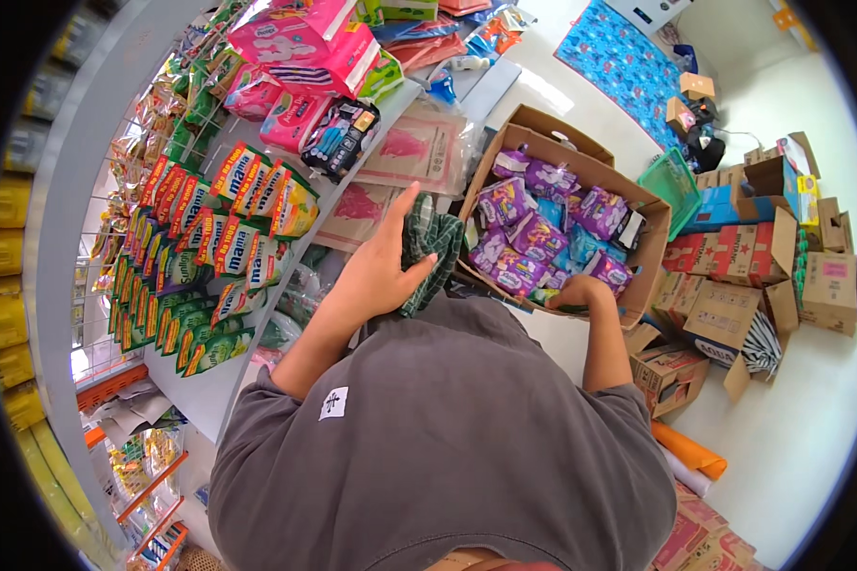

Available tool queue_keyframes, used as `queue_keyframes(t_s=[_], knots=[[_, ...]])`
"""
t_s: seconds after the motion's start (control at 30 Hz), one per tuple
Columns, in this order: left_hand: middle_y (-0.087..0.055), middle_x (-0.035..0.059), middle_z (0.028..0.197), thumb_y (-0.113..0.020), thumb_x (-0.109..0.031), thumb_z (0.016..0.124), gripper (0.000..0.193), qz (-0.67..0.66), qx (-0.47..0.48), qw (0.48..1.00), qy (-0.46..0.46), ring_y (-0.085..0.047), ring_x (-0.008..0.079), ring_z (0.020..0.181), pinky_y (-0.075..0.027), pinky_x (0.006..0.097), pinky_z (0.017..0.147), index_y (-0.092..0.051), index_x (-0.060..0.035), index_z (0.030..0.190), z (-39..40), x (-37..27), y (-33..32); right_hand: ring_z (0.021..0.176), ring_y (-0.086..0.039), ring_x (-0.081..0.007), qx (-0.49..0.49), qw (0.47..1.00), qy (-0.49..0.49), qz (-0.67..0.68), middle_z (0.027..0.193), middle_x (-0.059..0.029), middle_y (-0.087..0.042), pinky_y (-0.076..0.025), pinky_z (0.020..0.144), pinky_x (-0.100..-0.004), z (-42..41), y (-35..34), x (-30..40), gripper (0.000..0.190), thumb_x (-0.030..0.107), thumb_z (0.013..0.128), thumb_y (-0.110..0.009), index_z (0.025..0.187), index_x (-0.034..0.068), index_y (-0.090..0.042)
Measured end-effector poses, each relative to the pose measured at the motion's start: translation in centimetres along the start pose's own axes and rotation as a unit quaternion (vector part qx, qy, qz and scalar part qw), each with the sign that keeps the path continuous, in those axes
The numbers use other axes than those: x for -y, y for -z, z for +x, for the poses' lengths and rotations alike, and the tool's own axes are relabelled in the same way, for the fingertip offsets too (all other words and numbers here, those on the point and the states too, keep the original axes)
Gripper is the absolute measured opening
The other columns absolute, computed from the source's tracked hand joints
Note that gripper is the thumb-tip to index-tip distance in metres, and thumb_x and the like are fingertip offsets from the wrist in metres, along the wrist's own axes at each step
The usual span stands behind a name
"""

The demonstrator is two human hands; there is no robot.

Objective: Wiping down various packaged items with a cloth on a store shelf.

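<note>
My left hand has its index finger and thumb apart, beside a green checked cloth. I see nothing held in it, and its other fingers are partly hidden. My right hand reaches over the near side of an open cardboard carton. Its fingers bend down by the packs inside, and whether they grip one is unclear. Purple plastic-wrapped packs fill the carton, with light blue packs among them. A bit of green packaging shows near my right fingertips.
On my left, a shelf carries rows of dishwashing-liquid pouches and pink sanitary-pad packs. Flat clear plastic packaging lies beyond my left hand. A green plastic crate and stacked cardboard boxes stand on the right.
</note>
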State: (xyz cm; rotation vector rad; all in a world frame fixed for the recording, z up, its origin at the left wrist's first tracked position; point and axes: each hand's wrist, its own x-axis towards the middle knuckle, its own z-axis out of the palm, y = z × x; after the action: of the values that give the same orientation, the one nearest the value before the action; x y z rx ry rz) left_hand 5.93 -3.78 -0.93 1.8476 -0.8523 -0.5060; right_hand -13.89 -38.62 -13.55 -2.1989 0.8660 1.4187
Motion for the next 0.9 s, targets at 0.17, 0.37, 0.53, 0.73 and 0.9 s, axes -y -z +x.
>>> queue_keyframes(t_s=[0.17,0.37,0.53,0.73,0.9], knots=[[-0.054,0.0205,0.132,-0.075,-0.006,0.080,0.071,-0.038,-0.001,0.999,0.012,-0.053,0.0308,0.125,-0.042,0.0349,0.104,-0.040,0.0000,0.141,-0.6,0.6,0.4,0.106,-0.063,-0.0361,-0.153,0.986,0.063,0.010,0.112,-0.0222,-0.066,-0.050,0.087,-0.0418,-5.7,2.2,3.6,0.070,0.030,0.059,-0.085,0.118,0.001,-0.061],[-0.064,0.0097,0.113,-0.080,-0.009,0.071,0.032,0.032,0.053,0.996,-0.063,-0.057,0.0299,0.115,-0.043,0.0379,0.097,-0.066,-0.0031,0.100,-0.7,-0.7,1.5,0.099,-0.060,-0.0355,-0.353,0.868,0.348,0.006,0.101,-0.0131,-0.067,-0.047,0.090,-0.0431,-12.4,6.0,12.2,0.048,0.018,0.067,-0.079,0.112,0.010,-0.063],[-0.054,0.0121,0.136,-0.082,-0.017,0.068,0.024,0.199,-0.020,0.964,-0.175,-0.043,0.0356,0.133,-0.028,0.0504,0.110,-0.067,-0.0044,0.082,-1.3,-2.9,2.2,0.099,-0.058,-0.0196,-0.463,0.701,0.518,-0.159,0.091,0.0046,-0.067,-0.027,0.113,-0.0483,-16.8,7.0,19.5,0.030,0.008,0.068,-0.070,0.096,0.018,-0.073],[-0.059,0.0175,0.121,-0.081,-0.018,0.073,0.032,0.042,-0.001,0.995,-0.094,-0.060,0.0342,0.106,-0.050,0.0393,0.090,-0.066,0.0027,0.093,-3.0,-0.9,3.6,0.113,-0.055,-0.0222,-0.539,0.582,0.599,-0.113,0.107,0.0016,-0.064,-0.026,0.114,-0.0521,-18.9,7.2,23.2,0.030,0.011,0.070,-0.070,0.099,0.018,-0.070],[-0.057,0.0141,0.110,-0.081,-0.009,0.075,0.027,0.013,-0.200,0.975,-0.093,-0.064,0.0240,0.096,-0.052,0.0331,0.081,-0.067,0.0040,0.094,-4.4,-0.3,2.5,0.127,-0.047,-0.0347,-0.535,0.595,0.562,0.209,0.134,-0.0173,-0.051,-0.034,0.109,-0.0458,-17.3,4.2,23.8,0.059,0.020,0.073,-0.082,0.125,0.006,-0.058]])
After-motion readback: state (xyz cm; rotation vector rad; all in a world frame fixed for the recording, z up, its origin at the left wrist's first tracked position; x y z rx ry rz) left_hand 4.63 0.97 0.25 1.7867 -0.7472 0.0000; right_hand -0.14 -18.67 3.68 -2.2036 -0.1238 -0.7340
